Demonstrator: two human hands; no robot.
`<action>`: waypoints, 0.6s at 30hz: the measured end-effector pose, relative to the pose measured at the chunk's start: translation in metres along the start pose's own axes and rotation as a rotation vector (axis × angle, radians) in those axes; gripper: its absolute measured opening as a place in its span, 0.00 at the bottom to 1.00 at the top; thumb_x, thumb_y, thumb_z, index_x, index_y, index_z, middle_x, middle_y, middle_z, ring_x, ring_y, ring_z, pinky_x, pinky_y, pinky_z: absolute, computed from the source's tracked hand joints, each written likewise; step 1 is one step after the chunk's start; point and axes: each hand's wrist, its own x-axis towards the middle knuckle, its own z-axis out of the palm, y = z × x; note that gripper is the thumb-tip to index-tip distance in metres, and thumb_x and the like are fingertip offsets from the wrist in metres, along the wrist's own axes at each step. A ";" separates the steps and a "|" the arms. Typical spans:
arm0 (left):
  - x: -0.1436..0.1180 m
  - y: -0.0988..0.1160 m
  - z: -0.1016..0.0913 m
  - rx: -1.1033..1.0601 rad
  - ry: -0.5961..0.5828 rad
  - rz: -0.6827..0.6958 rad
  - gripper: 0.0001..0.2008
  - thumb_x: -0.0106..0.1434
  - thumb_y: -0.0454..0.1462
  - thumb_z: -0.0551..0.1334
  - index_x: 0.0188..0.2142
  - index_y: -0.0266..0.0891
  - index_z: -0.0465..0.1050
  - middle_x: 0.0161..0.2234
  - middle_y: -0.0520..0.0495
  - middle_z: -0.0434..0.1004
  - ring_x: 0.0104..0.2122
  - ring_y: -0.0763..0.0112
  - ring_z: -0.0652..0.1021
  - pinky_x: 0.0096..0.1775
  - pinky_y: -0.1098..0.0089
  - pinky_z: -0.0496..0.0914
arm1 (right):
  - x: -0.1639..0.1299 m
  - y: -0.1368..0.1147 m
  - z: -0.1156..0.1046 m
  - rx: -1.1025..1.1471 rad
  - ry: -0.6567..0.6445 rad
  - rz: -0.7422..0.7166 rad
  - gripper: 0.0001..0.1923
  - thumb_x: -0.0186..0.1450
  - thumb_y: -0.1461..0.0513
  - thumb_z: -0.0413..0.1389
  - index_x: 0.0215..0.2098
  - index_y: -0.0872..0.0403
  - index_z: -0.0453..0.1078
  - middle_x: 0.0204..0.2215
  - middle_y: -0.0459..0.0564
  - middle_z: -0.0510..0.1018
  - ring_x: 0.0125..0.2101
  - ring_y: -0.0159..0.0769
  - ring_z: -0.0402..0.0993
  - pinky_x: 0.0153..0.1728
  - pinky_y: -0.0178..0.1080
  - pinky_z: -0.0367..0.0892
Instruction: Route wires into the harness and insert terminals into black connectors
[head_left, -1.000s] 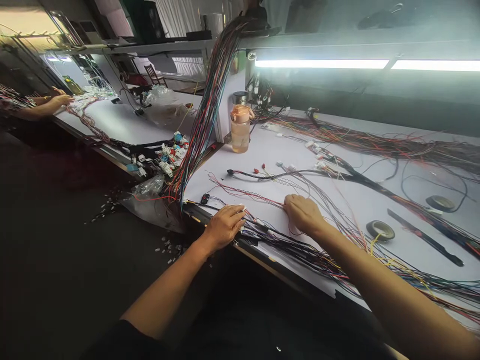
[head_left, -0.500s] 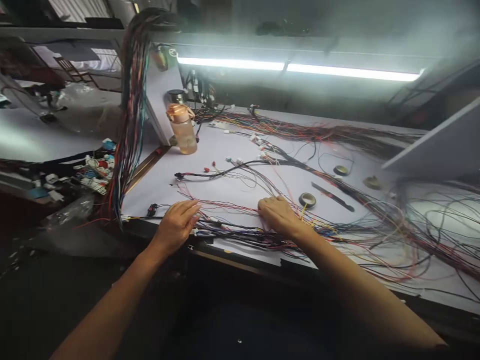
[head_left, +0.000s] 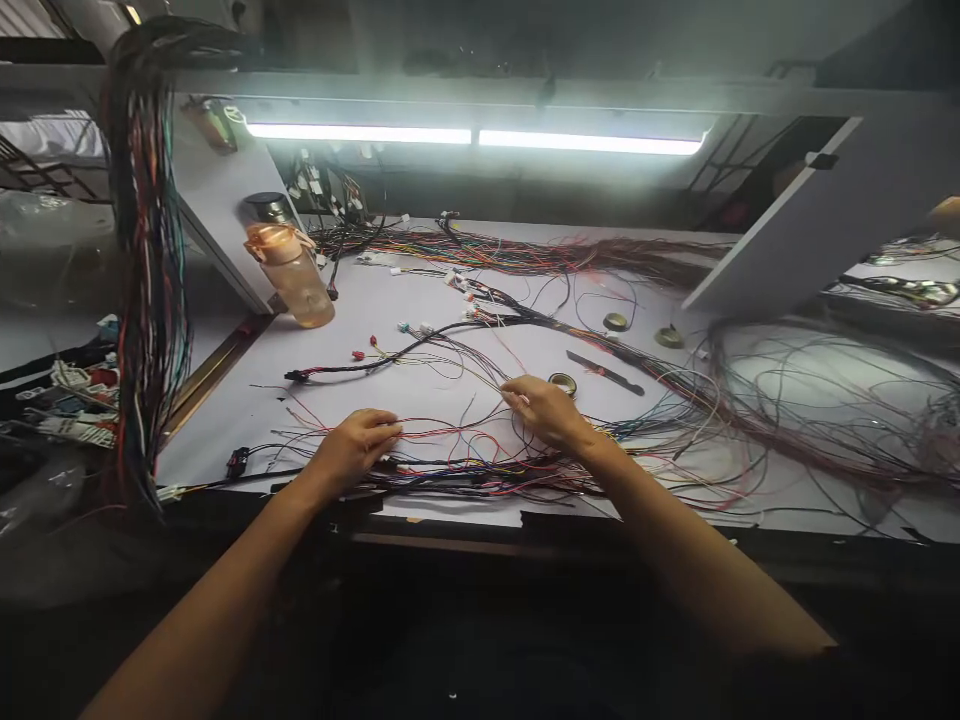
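Observation:
My left hand point(head_left: 352, 450) rests on the white worktable point(head_left: 247, 410) near its front edge, fingers curled over thin red wires point(head_left: 442, 432). My right hand point(head_left: 544, 408) is a little further right and back, its fingertips pinching a thin wire lifted off the table. Between and below both hands lies a dark bundle of mixed wires point(head_left: 465, 478) along the table's front edge. A black-sleeved harness branch point(head_left: 375, 362) with small connectors runs behind the hands.
A peach water bottle point(head_left: 292, 265) stands back left. Tape rolls point(head_left: 562, 384) and a black strip point(head_left: 604, 372) lie right of my right hand. Wire bundles point(head_left: 146, 250) hang at left. Loose wires point(head_left: 810, 410) spread right, under a tilted white panel point(head_left: 810, 225).
The view has swung to the right. My right hand lifted from flat on the wires and now pinches one. My left hand curled its fingers over the red wires.

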 end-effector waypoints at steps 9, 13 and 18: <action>0.023 -0.006 -0.012 0.060 -0.030 -0.100 0.24 0.67 0.52 0.51 0.51 0.41 0.74 0.50 0.42 0.77 0.50 0.60 0.75 0.54 0.59 0.69 | -0.031 0.047 -0.039 0.601 0.534 0.175 0.16 0.68 0.51 0.52 0.40 0.55 0.73 0.35 0.51 0.79 0.37 0.37 0.76 0.43 0.42 0.71; 0.061 -0.027 -0.008 0.293 0.052 -0.110 0.20 0.64 0.43 0.55 0.54 0.39 0.69 0.54 0.39 0.73 0.55 0.55 0.71 0.58 0.52 0.62 | -0.049 0.053 -0.027 0.662 0.787 0.215 0.17 0.68 0.51 0.52 0.39 0.56 0.72 0.34 0.52 0.79 0.35 0.36 0.77 0.43 0.44 0.72; 0.096 -0.061 -0.010 0.429 0.024 -0.206 0.11 0.59 0.36 0.59 0.42 0.42 0.74 0.41 0.44 0.77 0.47 0.57 0.74 0.61 0.45 0.51 | -0.065 0.063 -0.017 0.399 0.893 0.214 0.15 0.69 0.53 0.51 0.39 0.56 0.73 0.33 0.51 0.79 0.35 0.36 0.77 0.41 0.42 0.71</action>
